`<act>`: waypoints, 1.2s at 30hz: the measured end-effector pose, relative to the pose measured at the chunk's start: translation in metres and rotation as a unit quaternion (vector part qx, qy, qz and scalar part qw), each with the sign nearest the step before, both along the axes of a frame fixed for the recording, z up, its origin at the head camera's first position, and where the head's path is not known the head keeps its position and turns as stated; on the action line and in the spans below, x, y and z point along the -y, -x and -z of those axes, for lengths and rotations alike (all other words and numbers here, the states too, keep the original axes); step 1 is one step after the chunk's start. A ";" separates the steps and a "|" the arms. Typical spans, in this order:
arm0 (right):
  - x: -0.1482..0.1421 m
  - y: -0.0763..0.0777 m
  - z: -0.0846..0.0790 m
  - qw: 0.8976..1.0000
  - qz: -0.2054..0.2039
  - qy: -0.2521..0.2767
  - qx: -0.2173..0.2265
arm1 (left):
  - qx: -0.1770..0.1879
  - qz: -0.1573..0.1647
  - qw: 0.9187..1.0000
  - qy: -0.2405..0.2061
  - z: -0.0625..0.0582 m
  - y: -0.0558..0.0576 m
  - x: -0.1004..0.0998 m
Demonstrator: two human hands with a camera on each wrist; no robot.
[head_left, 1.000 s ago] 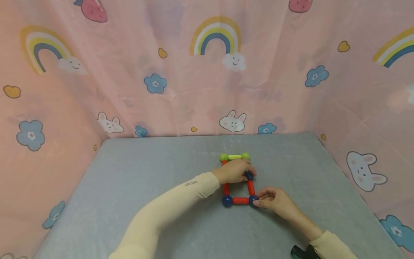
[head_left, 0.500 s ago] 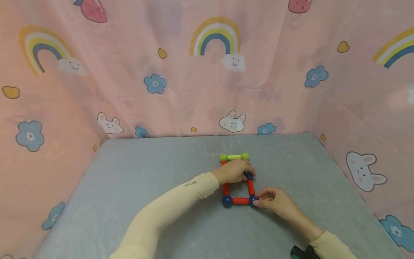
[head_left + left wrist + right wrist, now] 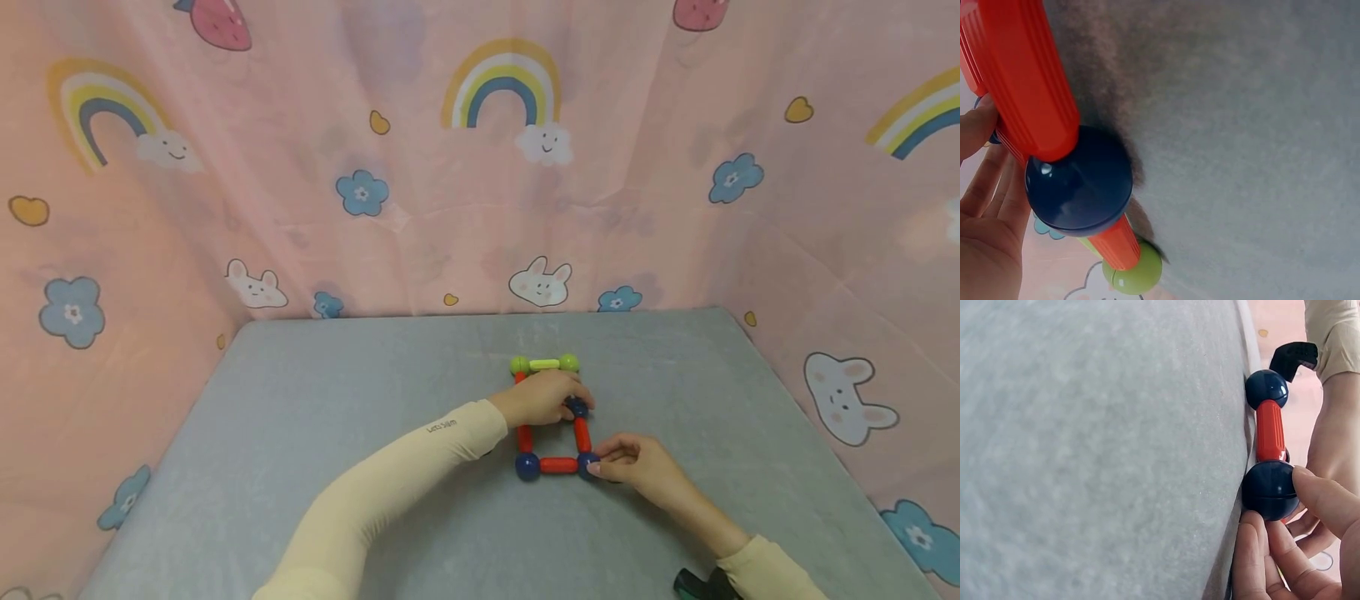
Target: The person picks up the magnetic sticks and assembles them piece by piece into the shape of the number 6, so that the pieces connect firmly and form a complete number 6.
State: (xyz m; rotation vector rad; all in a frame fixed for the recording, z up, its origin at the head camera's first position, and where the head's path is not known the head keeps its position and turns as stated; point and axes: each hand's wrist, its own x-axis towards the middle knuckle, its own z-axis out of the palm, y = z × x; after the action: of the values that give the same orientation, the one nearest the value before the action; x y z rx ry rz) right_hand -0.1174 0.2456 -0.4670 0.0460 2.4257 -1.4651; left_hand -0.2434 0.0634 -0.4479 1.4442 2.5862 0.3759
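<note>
A frame of magnetic balls and rods lies on the grey cloth. Its front has a blue ball at the left [image 3: 528, 466], a red rod [image 3: 558, 465] and a blue ball at the right [image 3: 1270, 489]. Thumb and fingers of my right hand [image 3: 647, 471] pinch that right ball. My left hand [image 3: 542, 397] reaches over the frame and holds a farther blue ball [image 3: 577, 407], partly hidden by the fingers. A red side rod [image 3: 582, 435] joins the two right-hand balls. In the left wrist view, a blue ball [image 3: 1079, 181] and a red rod [image 3: 1022, 75] loom close.
At the frame's far end, a yellow-green rod [image 3: 544, 364] links two green balls, one left [image 3: 520, 365] and one right [image 3: 569, 362]. A pink patterned curtain [image 3: 450, 208] rises behind the grey surface [image 3: 360, 358]. A black device [image 3: 705, 585] sits by the right sleeve.
</note>
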 end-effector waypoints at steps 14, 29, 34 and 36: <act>-0.001 0.002 0.002 1.000 0.001 -0.012 0.000 | 0.061 -0.008 0.997 -0.042 -0.001 0.006 0.005; -0.001 0.003 -0.001 1.000 0.012 -0.015 0.019 | 0.163 -0.181 0.942 -0.231 -0.008 0.035 0.054; -0.001 0.002 0.000 0.999 0.020 -0.025 0.026 | 0.163 -0.252 0.925 -0.233 -0.001 0.041 0.068; -0.001 0.003 0.001 0.999 0.022 -0.024 0.026 | 0.166 -0.264 0.925 -0.219 0.002 0.042 0.072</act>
State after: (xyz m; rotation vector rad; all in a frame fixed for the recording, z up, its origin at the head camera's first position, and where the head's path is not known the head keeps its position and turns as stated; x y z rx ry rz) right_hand -0.1199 0.2465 -0.4682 0.1458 2.4329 -1.4061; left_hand -0.2857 -0.0082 -0.4494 0.6420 2.6536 1.2150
